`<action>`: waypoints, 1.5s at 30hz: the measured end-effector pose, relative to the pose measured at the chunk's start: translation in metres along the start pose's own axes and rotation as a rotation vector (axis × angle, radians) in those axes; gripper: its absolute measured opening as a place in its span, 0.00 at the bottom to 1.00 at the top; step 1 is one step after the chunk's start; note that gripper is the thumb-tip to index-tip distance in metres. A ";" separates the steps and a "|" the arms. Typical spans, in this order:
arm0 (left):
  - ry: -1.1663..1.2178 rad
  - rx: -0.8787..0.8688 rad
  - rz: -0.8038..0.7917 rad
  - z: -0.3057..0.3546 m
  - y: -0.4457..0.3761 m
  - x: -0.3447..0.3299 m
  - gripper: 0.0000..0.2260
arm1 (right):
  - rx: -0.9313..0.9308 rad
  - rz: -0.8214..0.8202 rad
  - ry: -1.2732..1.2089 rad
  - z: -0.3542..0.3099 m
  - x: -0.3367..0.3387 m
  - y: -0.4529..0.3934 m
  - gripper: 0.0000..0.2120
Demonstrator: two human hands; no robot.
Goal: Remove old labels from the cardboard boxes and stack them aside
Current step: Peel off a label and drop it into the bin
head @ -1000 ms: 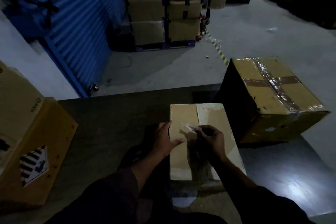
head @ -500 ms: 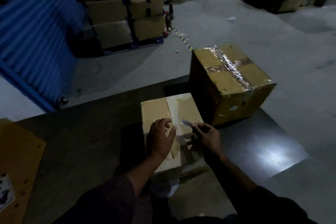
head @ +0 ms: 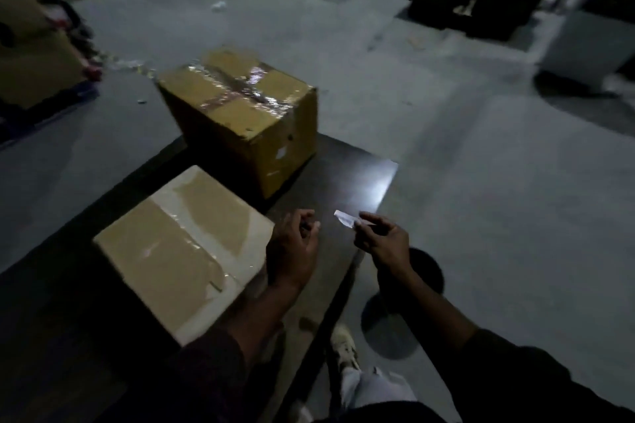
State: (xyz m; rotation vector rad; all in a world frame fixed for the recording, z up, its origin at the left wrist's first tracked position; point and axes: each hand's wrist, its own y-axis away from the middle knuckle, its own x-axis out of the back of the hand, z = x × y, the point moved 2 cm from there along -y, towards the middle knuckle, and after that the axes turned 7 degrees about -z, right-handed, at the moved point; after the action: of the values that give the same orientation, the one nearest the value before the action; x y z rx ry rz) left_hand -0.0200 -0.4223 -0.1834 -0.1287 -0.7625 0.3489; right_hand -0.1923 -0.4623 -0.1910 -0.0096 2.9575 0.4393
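Off the desk's (head: 336, 161) right edge, the right hand (head: 385, 244) pinches a peeled white label (head: 345, 218).
Thumb and forefinger form the grip on the scrap; the other fingers spread loosely. At its 9 o'clock the left hand (head: 292, 247) hangs curled, holding nothing, just beside the near box (head: 178, 244), which lies flat with glossy tape across its top. At 11 o'clock a taller taped box (head: 247, 120) stands on the desk.
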 end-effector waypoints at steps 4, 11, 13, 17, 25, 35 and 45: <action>0.074 -0.040 -0.211 0.035 0.009 -0.048 0.10 | -0.006 0.235 0.044 0.009 0.071 0.006 0.07; 0.070 0.008 -0.484 0.062 0.020 -0.133 0.09 | -0.161 0.481 0.104 0.064 0.180 -0.020 0.06; 0.085 0.064 -0.534 0.063 0.014 -0.157 0.09 | -0.226 0.525 0.069 0.081 0.202 -0.039 0.05; 0.066 0.184 -0.560 0.059 -0.003 -0.219 0.08 | -0.354 0.531 -0.048 0.122 0.243 -0.086 0.05; 0.105 0.390 -0.594 0.026 -0.025 -0.392 0.08 | -0.532 0.528 -0.004 0.237 0.310 -0.201 0.06; 0.084 0.557 -0.619 -0.056 0.001 -0.515 0.06 | -0.623 0.515 0.168 0.367 0.360 -0.292 0.05; 0.085 0.526 -0.627 -0.073 -0.010 -0.539 0.07 | -0.705 0.394 0.359 0.406 0.371 -0.322 0.03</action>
State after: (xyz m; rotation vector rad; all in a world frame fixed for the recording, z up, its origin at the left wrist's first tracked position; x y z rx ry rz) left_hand -0.3272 -0.6215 -0.5856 0.5785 -0.5698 -0.0626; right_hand -0.4890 -0.6473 -0.7241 0.4606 2.9390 1.6597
